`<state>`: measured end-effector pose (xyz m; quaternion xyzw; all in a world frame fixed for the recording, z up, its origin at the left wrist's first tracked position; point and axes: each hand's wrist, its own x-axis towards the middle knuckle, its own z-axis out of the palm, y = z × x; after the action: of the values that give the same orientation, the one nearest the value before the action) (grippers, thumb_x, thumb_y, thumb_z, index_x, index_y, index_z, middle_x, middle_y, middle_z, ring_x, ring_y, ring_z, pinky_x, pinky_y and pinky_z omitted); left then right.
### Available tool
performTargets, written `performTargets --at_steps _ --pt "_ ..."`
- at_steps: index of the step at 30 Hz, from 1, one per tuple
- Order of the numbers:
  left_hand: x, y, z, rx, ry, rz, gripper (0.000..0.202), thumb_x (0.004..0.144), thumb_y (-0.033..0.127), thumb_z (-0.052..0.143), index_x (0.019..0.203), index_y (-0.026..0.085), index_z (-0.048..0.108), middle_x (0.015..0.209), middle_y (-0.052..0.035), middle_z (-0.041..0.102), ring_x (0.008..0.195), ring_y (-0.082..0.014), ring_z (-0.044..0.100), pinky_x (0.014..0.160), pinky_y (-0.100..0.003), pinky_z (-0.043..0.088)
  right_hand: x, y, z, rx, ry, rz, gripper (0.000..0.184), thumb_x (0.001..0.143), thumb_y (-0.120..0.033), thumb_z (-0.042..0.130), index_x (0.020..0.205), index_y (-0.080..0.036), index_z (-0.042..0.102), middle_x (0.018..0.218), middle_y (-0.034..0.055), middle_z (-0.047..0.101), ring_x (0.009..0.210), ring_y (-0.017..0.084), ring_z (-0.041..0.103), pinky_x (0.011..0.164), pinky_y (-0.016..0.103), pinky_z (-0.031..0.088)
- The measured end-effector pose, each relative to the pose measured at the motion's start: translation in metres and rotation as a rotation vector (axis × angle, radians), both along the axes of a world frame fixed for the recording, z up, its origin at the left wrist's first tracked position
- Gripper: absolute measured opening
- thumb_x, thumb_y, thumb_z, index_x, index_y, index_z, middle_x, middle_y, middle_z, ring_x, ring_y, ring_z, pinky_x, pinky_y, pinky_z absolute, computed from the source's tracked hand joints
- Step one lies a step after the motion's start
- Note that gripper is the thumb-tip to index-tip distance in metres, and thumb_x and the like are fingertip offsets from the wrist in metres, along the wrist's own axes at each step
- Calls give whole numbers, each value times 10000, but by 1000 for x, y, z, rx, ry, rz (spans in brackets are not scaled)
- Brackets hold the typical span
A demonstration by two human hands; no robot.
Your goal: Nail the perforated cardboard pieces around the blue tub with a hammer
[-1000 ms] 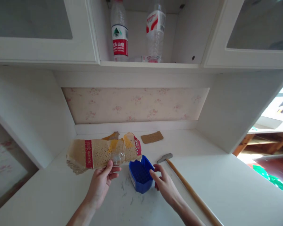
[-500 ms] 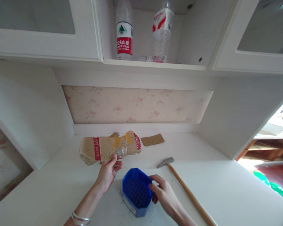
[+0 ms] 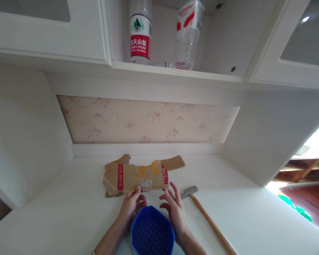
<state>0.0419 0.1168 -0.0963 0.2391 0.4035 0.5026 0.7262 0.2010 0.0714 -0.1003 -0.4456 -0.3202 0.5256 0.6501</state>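
My left hand (image 3: 133, 207) grips the lower edge of a torn piece of cardboard (image 3: 133, 175), thumb on top. The cardboard is brown, with red printed bands, orange stains and a strip of clear tape. Close to its right end, my right hand (image 3: 173, 209) has its fingers apart and holds nothing. Between my forearms sits a blue plastic basket (image 3: 152, 232) with a dotted bottom, cut off by the lower edge of the view. A hammer (image 3: 210, 217) with a wooden handle lies to the right of my right hand.
Another cardboard scrap (image 3: 173, 162) lies on the white tabletop (image 3: 55, 212), and more cardboard (image 3: 124, 159) shows behind the held piece. Overhead, an open cabinet shelf (image 3: 175, 72) holds a red-labelled plastic bottle (image 3: 140, 39) and another clear bottle (image 3: 188, 35). White panels stand on both sides.
My right hand has left the basket's rim and moved up beside the cardboard's right end. The cardboard, in my left hand, has shifted right. The view has tilted up, so the basket sits lower.
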Motion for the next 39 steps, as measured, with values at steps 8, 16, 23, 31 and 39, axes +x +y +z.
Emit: performTargets --at_steps 8,16,23,31,39 --pt "1 3 -2 -25 25 12 406 750 511 783 736 175 555 461 11 606 345 -146 582 345 -190 402 -6 33 -7 27 82 36 370 783 -490 762 1018 -221 662 930 23 645 701 147 596 514 222 469" --pt "4 -4 -12 40 226 -80 467 691 521 818 542 112 648 513 -60 652 424 -117 590 411 -183 401 -3 25 -6 69 36 262 312 845 -458 721 1035 -211 703 673 -8 655 592 145 605 515 220 443" --pt "7 -1 -6 -66 110 -33 371 707 437 827 625 123 649 483 -35 636 373 -136 586 363 -193 398 4 22 -3 85 63 388 320 827 -312 724 1136 -230 707 911 39 735 686 157 634 592 244 467" --pt "4 -2 0 -68 -6 12 342 786 450 763 727 147 615 455 29 572 346 -102 540 351 -177 416 6 21 -5 6 106 419 564 684 -90 636 1218 -271 664 1265 44 672 618 127 651 589 263 482" --pt "3 -2 5 -44 -47 -37 403 850 417 707 1113 119 638 750 -73 741 419 -146 640 381 -214 472 3 27 -11 18 -157 275 394 873 -378 644 1253 -275 633 698 -30 694 604 156 608 605 272 485"
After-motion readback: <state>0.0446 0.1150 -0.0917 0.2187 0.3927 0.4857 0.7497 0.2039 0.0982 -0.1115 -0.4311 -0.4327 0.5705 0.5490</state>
